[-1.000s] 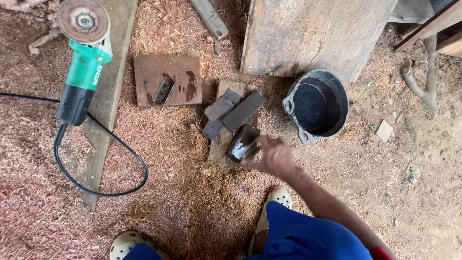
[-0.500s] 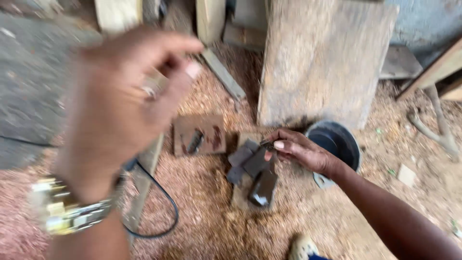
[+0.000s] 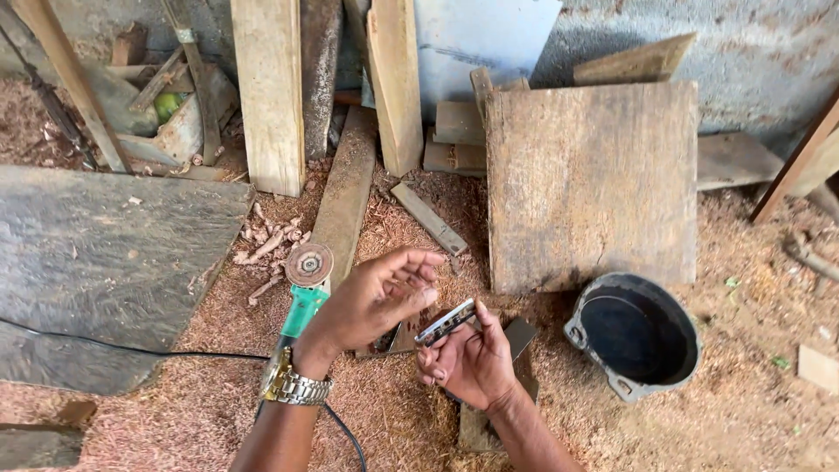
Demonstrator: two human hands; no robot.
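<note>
Head view: right hand (image 3: pixel 472 363) held small flat metal-edged piece (image 3: pixel 446 322) at centre, grip closed on it, above sawdust floor (image 3: pixel 717 419). Left hand (image 3: pixel 376 301), wristwatch (image 3: pixel 293 383) on wrist, hovered just left of piece, fingers curled, holding nothing. Green angle grinder (image 3: pixel 306 293) lay on floor just behind left hand. Black bucket (image 3: pixel 636 336) right. Large board (image 3: pixel 594 183) far.

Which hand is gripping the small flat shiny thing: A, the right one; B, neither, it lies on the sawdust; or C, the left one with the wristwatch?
A: the right hand grips the small flat shiny thing, while the left hand hovers above it.
</note>
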